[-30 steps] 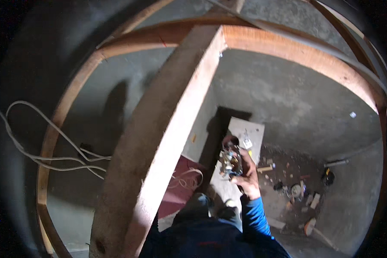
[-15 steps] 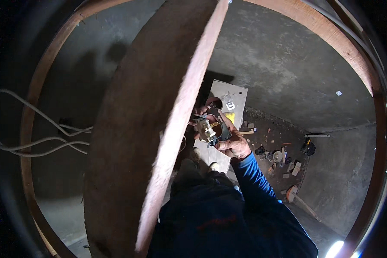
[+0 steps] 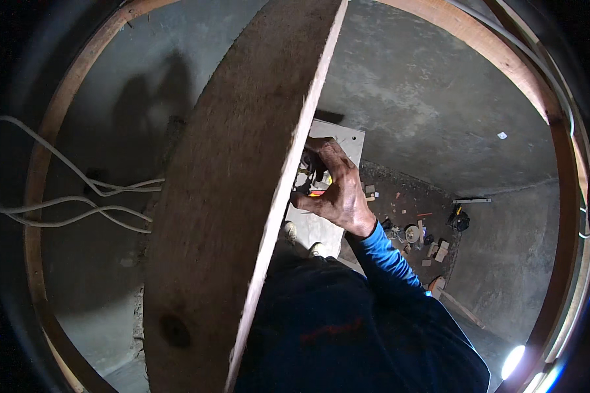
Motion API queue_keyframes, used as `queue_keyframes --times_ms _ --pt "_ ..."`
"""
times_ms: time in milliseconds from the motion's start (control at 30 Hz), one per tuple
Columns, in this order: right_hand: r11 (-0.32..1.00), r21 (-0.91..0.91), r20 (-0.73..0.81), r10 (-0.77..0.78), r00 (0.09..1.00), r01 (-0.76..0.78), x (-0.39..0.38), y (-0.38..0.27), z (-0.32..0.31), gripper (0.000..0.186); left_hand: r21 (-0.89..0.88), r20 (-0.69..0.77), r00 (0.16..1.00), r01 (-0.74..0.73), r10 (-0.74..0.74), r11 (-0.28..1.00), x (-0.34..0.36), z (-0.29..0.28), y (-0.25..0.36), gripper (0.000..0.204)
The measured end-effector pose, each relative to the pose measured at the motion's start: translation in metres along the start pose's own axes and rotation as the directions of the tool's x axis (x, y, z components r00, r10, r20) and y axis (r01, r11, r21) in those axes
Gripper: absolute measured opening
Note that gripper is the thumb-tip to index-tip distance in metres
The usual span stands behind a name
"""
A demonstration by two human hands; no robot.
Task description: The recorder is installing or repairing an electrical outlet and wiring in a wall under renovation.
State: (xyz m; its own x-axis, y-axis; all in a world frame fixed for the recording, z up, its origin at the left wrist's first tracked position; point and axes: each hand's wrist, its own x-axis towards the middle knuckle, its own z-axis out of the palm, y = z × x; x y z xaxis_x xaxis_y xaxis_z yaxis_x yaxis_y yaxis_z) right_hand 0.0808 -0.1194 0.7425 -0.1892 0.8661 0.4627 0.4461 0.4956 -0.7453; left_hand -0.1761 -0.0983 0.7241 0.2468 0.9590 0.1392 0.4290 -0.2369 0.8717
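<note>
My right hand [image 3: 343, 196] reaches up from its blue sleeve to the edge of a wooden beam [image 3: 223, 183]. Its thumb and fingers curve round a dark fitting [image 3: 316, 168] with pale parts, mostly hidden behind the beam; the exact kind I cannot make out. My left hand does not show; the beam covers that side. Beneath the hand lies a pale board or platform [image 3: 331, 226], where my light-coloured shoes [image 3: 316, 249] stand.
Other wooden beams [image 3: 566, 190] frame the view. Looped pale cables [image 3: 72, 213] hang at the left. Far below, the floor [image 3: 400, 196] holds scattered wood offcuts [image 3: 442, 251], a round pale container [image 3: 412, 233] and a dark bag [image 3: 460, 219]. Grey walls [image 3: 406, 98] surround it.
The fitting and my right hand have shifted up and left, partly behind the beam. My left fingers, glimpsed at the fitting before, are now hidden. The view has shifted slightly.
</note>
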Motion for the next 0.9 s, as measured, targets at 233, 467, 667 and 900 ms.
queue_keyframes --times_ms 233,467,667,900 --pt "0.999 -0.019 0.013 -0.044 0.999 0.044 0.011 -0.013 0.0 0.079 0.012 0.006 1.0 -0.011 0.011 1.0 0.001 -0.002 -0.006 0.025" --pt "0.998 -0.053 0.044 -0.021 0.999 0.023 0.021 0.004 0.016 0.083 0.029 -0.007 0.999 -0.032 0.032 0.999 0.011 0.0 -0.012 0.027" --pt "0.97 0.221 0.041 0.09 0.995 -0.097 0.034 -0.019 0.04 0.064 0.027 -0.129 0.991 -0.041 0.044 0.999 0.018 -0.012 -0.04 0.03" --pt "0.895 0.445 0.074 0.01 0.997 -0.042 -0.006 0.09 0.116 0.059 -0.504 -0.34 0.938 -0.125 -0.063 0.854 0.006 0.016 -0.072 0.032"
